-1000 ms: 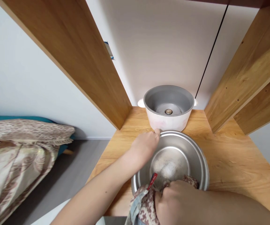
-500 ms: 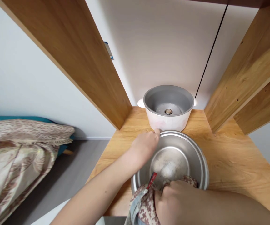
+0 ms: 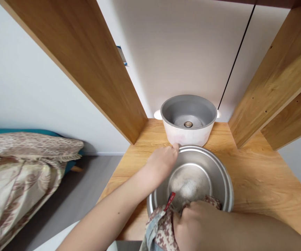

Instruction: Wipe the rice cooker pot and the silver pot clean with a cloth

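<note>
Patterned cloth [image 3: 164,228]: bunching at the near side, trailing over the near rim, showing a red tag [image 3: 170,200].
Right hand [image 3: 193,221]: clenching the cloth, curling the fingers together; hiding the fingertips, so cannot tell their exact contact.
Right-hand pressure: probably working best when spreading evenly through the cloth, not levering on the near rim.
Metal basin [image 3: 217,174]: resting open side up on the wooden tabletop [image 3: 260,181], directly before the white pot.
Left hand [image 3: 162,162]: folding the fingers closed, apparently pinching the far-left rim; bracing here likely countering spin and tilt.
White pot [image 3: 188,135]: standing just beyond the basin; likely calling for care against knocking.
</note>
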Demonstrator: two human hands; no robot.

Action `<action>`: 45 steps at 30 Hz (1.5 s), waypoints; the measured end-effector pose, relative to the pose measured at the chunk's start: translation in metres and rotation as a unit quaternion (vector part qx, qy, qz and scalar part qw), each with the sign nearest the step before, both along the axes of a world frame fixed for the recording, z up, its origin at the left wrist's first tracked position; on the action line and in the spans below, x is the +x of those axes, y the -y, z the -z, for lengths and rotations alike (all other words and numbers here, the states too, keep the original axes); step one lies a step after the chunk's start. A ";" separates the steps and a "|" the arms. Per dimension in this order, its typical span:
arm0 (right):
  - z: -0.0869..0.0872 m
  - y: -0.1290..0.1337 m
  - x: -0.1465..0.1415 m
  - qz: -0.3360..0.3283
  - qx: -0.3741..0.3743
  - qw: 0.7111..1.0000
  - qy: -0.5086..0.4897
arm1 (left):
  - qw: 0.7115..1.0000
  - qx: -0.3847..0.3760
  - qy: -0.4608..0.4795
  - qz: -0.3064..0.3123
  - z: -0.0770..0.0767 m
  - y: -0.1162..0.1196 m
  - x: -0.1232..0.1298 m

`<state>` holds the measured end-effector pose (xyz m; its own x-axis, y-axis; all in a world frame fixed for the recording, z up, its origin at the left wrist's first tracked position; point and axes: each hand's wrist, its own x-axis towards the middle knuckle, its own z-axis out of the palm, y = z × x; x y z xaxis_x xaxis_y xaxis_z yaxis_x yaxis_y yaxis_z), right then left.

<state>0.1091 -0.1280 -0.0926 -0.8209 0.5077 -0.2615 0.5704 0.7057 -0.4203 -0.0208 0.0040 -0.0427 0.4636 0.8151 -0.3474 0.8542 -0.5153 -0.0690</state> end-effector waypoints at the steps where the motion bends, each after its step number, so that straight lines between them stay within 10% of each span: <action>1: 0.000 0.000 -0.001 -0.009 0.000 1.000 0.021 | 1.000 -0.006 -0.001 -0.002 -0.002 0.000 0.001; 45: -0.020 -0.006 0.000 -0.022 -0.023 0.997 0.071 | 0.999 -0.028 -0.016 -0.003 -0.004 -0.004 0.001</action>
